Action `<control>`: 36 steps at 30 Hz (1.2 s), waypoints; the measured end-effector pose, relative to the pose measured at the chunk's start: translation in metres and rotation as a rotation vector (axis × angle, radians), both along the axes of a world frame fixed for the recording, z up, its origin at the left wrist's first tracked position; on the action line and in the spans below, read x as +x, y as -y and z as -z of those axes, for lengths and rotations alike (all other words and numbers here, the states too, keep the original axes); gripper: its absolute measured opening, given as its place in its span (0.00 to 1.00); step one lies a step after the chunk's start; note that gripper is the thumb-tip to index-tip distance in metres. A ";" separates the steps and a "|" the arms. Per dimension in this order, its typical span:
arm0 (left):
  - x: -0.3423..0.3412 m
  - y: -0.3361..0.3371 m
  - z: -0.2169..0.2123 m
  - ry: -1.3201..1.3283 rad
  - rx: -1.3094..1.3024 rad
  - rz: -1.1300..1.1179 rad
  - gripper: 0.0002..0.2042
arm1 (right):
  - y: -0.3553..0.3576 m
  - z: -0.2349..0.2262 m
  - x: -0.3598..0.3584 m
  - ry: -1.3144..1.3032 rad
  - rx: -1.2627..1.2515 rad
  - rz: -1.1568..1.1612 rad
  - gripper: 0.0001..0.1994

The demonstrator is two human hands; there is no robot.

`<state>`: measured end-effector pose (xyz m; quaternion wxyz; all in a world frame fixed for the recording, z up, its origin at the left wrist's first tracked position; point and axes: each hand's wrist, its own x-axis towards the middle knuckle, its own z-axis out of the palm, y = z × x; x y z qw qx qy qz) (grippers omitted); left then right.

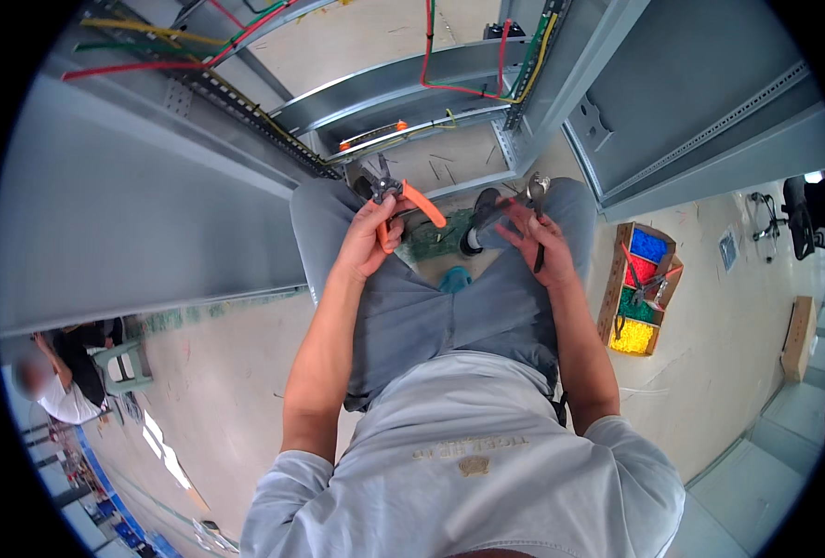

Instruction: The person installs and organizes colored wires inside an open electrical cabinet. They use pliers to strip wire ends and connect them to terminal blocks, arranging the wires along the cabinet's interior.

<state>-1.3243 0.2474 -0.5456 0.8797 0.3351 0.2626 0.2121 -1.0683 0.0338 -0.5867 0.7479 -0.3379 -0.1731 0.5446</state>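
Observation:
My left hand is closed around one grip of orange-handled pliers. Their dark jaws point away from me, above my left thigh, and the two handles stand spread apart. In my right hand, above the right thigh, is a hand tool with a shiny metal head and a dark handle. Its head points away from me; its exact kind is hard to make out. The fingers of that hand are partly spread and a little blurred, with the handle lying against the palm.
A grey metal cabinet frame stands ahead, with red, green and yellow wires along its rails. To my right lies a divided cardboard box of coloured small parts and tools. A seated person is at far left, beside a green stool.

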 end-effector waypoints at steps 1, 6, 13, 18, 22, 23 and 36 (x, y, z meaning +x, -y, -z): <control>0.006 -0.008 0.005 -0.070 0.016 0.008 0.14 | -0.001 0.002 0.005 -0.024 0.013 -0.011 0.19; 0.029 -0.051 0.075 -0.593 0.156 0.239 0.11 | 0.008 -0.016 0.025 -0.084 -0.143 0.000 0.15; 0.061 -0.064 0.273 -0.833 0.891 0.624 0.10 | -0.026 -0.010 0.043 0.216 -0.659 0.054 0.14; 0.095 -0.068 0.223 -1.223 0.757 0.468 0.24 | -0.039 -0.001 0.036 0.106 -0.539 0.100 0.12; 0.116 -0.099 0.125 -0.796 0.898 -0.227 0.20 | -0.040 -0.005 0.037 0.108 -0.493 0.088 0.10; 0.114 -0.111 0.074 -0.721 0.936 -0.315 0.18 | -0.037 -0.002 0.036 0.106 -0.482 0.093 0.10; -0.028 -0.214 -0.187 -0.027 0.863 -0.824 0.26 | -0.003 0.004 0.022 0.166 -0.369 0.094 0.10</control>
